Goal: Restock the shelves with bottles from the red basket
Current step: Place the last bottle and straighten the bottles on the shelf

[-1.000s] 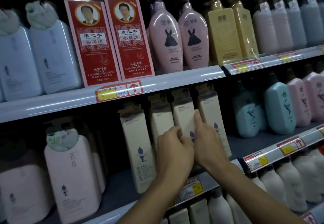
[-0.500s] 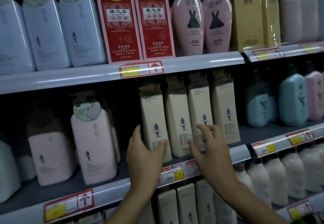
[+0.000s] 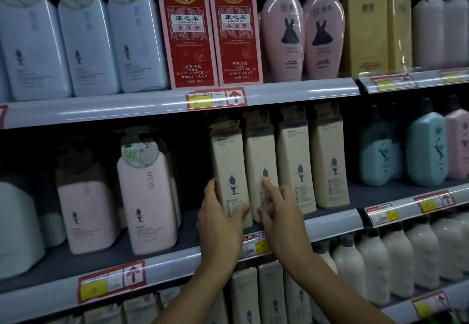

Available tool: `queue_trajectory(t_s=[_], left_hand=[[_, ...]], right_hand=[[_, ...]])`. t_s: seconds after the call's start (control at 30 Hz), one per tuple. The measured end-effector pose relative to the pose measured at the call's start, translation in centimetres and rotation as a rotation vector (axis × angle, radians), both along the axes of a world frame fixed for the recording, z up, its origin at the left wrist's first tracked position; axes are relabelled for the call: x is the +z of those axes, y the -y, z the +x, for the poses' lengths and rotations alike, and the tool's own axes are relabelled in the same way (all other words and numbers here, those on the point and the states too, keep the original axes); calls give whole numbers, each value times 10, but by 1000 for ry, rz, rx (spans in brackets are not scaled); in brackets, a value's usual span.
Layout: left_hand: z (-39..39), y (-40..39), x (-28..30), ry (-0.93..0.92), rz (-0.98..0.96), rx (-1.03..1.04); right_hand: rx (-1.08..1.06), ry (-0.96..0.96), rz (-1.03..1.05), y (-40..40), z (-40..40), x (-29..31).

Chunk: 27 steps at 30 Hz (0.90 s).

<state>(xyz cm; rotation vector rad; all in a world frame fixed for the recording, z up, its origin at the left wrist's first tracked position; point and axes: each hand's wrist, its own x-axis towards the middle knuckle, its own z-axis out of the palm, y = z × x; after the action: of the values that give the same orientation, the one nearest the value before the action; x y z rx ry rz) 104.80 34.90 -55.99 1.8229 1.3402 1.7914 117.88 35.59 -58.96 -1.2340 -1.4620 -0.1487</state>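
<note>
Both bare forearms reach up and forward side by side. The left hand (image 3: pixel 220 218) curls, thumb forward, fingers (image 3: pixel 212 189) round a bottle's side. The right hand (image 3: pixel 280 212) has its index finger extended, the rest bent.

Dim aisle — grey shelves (image 3: pixel 279 95)

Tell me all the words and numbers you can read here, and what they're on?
"康之本", "KANG ZHI BEN", "去屑清", "KANGZHIBENQUXIEQING": both red boxes, top shelf.
"Scented": cream bottles, including the one the left hand grips.
"48": round tag on the pink bottle.
Price tags, small print: too blurred to read.
</note>
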Motion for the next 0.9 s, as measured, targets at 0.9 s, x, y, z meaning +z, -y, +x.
queue_trajectory(t_s=[0.9], left_hand=[[-93,44,4,7,67,-73]], right_hand=[[-83,-97,331,59,-53,11]])
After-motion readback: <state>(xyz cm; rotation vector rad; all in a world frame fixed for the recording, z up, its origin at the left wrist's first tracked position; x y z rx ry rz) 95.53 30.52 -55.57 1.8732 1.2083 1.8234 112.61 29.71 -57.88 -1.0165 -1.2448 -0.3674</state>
